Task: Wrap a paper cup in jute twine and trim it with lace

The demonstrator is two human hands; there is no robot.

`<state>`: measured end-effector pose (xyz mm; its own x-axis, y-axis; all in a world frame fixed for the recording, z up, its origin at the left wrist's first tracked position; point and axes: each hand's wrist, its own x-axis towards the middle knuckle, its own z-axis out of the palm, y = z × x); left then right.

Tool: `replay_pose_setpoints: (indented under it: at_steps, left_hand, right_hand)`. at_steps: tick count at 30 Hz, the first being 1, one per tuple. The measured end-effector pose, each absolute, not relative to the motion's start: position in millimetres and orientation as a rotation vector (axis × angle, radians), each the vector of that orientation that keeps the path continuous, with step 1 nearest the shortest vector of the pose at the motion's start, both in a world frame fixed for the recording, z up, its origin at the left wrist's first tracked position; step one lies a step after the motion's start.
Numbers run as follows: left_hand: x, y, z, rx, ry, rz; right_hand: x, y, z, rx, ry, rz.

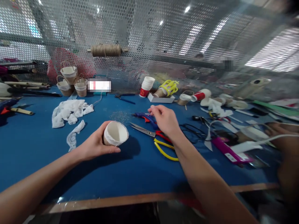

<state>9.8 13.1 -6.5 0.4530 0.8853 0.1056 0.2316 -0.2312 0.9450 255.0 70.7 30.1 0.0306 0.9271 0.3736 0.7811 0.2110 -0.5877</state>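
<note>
My left hand (pixel 98 141) is wrapped round a small cup (pixel 118 130) with a white lace rim and a brown outer wall, tilted so its white inside shows. To the right, my right hand (pixel 164 119) hovers over the table with fingertips drawn together; whatever they pinch, if anything, I cannot make out. Just beneath it lies a blue glue gun (pixel 140 115) with a red trigger, partly hidden by the hand. Scissors (pixel 165 152) with yellow and red handles rest below, blades pointing at the cup. White lace (pixel 67 112) lies left of the cup, beside a short lace strip (pixel 74 135).
Several finished little baskets (pixel 68 74) are stacked at the back left. A twine roll (pixel 106 50) hangs on the mesh wall. Stacked paper cups (pixel 147 85) and pliers (pixel 126 99) stand or lie behind. Another person's blurred arm (pixel 289 149) is at the right, near a purple-and-white object (pixel 227 149).
</note>
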Motion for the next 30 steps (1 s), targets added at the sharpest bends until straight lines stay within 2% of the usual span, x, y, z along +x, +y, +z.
replay_pose_setpoints:
  at_steps: [2, 6, 10, 22, 26, 30]
  left_hand:
    - [9, 16, -9, 1.741, 0.972, 0.825]
    - [8, 17, -11, 1.787, 0.998, 0.815]
    - [7, 17, -7, 1.827, 1.039, 0.809]
    - [5, 40, -11, 1.906, 1.194, 0.672]
    - [2, 37, -22, 1.786, 1.155, 0.748]
    - [-3, 30, -24, 1.754, 1.156, 0.798]
  right_hand:
    - [270, 88, 26, -1.745, -1.731, 0.25]
    - [285, 113, 6, -1.98, -1.749, 0.469]
    - [283, 121, -7, -2.035, -1.682, 0.619]
    - [252, 57, 34, -1.44, -1.587, 1.118]
    - [240, 37, 26, -1.346, -1.808, 1.031]
    - [236, 25, 19, -1.414, -1.955, 0.763]
